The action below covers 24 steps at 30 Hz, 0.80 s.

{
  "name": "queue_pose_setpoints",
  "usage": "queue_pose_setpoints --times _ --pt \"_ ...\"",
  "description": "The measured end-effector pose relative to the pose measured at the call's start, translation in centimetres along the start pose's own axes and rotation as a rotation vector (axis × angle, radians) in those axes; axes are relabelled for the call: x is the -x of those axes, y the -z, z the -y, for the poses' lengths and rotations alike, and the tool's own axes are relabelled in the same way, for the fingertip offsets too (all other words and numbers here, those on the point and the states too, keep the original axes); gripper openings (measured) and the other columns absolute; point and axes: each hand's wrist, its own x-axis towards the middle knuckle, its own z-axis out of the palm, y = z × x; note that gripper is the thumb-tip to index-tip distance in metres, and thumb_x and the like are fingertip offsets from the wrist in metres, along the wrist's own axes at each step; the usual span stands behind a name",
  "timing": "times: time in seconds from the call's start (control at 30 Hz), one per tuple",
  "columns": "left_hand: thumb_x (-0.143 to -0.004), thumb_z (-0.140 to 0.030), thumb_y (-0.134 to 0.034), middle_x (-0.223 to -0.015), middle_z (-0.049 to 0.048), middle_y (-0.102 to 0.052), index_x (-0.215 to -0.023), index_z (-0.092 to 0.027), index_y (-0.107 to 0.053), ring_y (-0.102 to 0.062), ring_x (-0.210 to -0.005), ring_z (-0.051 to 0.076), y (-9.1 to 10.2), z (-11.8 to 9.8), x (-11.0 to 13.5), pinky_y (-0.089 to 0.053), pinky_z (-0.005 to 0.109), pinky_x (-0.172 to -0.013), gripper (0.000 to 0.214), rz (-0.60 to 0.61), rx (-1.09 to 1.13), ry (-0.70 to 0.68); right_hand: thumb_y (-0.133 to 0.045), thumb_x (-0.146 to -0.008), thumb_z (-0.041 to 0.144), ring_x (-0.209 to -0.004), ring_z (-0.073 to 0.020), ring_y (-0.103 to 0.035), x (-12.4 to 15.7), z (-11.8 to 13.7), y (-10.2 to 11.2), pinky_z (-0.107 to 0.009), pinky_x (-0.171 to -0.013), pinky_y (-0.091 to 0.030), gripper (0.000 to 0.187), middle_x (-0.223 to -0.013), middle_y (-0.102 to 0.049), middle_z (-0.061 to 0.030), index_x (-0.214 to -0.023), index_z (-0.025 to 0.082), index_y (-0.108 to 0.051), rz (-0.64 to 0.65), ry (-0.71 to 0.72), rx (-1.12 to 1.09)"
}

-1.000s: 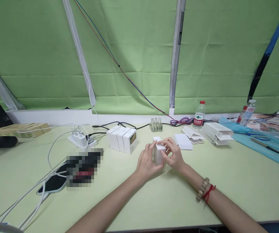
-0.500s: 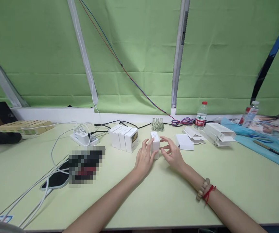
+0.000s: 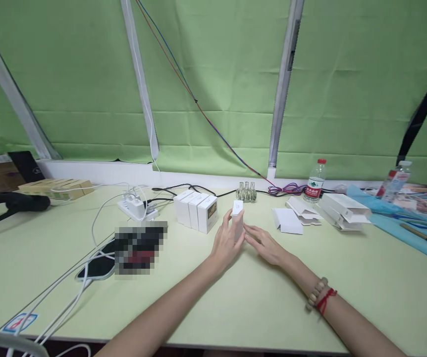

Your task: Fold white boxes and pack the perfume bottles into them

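Observation:
A small white box (image 3: 238,210) stands upright on the pale yellow-green table, its closed top facing up. My left hand (image 3: 227,243) is wrapped round it, fingers on the far left side and thumb at the near side. My right hand (image 3: 266,245) is beside its lower right, fingers stretched out and the fingertips near or touching the box and my left thumb. To the left stands a row of several similar white boxes (image 3: 195,210). Behind are several small clear glass bottles (image 3: 246,192). A flat white carton (image 3: 288,221) lies to the right.
Unfolded white cartons (image 3: 343,212) lie at the right, near a water bottle (image 3: 314,181) with a red cap. Blue plastic sheeting (image 3: 402,223) covers the far right. On the left are a power strip (image 3: 137,208), white cables, a phone (image 3: 96,267) and yellowish boxes (image 3: 57,187).
My left hand has closed more firmly round the white box. My right hand's fingers have straightened and lowered towards its base. The whole view has shifted slightly.

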Motion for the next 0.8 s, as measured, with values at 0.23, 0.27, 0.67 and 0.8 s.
queue_pose_setpoints --times 0.23,0.27,0.67,0.8 --pt "-0.087 -0.017 -0.037 -0.115 0.0094 -0.043 -0.138 -0.030 -0.019 -0.058 -0.084 0.020 0.2 -0.2 0.0 -0.049 0.031 -0.067 0.056 0.123 -0.056 0.149 -0.021 -0.095 0.055 -0.130 -0.0251 -0.029 0.4 0.1 -0.1 -0.043 -0.109 -0.018 0.059 -0.137 -0.041 -0.0097 -0.126 0.019 -0.055 0.119 -0.031 0.139" --pt "-0.087 -0.015 -0.037 -0.113 0.0092 -0.043 -0.138 -0.029 -0.020 -0.058 -0.083 0.019 0.2 -0.2 -0.1 -0.049 0.031 -0.067 0.055 0.119 -0.050 0.158 -0.020 -0.095 0.055 -0.131 -0.0253 -0.029 0.5 0.2 -0.2 -0.042 -0.108 -0.018 0.060 -0.138 -0.040 -0.0101 -0.124 0.018 -0.057 0.119 -0.039 0.149" --pt "-0.077 -0.010 -0.046 -0.129 0.0159 -0.029 -0.130 -0.024 -0.032 -0.057 -0.072 0.018 1.1 0.2 -0.4 -0.048 0.031 -0.058 0.057 -0.016 -0.238 0.253 -0.019 -0.096 0.051 -0.131 -0.0233 -0.029 0.5 0.2 -0.5 -0.045 -0.108 -0.019 0.057 -0.139 -0.038 -0.0123 -0.126 0.019 -0.055 0.114 -0.057 0.137" --pt "-0.073 -0.005 -0.046 -0.130 0.0153 -0.028 -0.128 -0.021 -0.034 -0.057 -0.085 0.023 1.5 1.2 -0.7 -0.048 0.035 -0.067 0.058 -0.106 -0.298 0.214 -0.020 -0.096 0.049 -0.131 -0.0228 -0.028 0.5 0.3 -0.4 -0.045 -0.108 -0.020 0.055 -0.139 -0.038 -0.0126 -0.127 0.019 -0.054 0.118 -0.061 0.139"
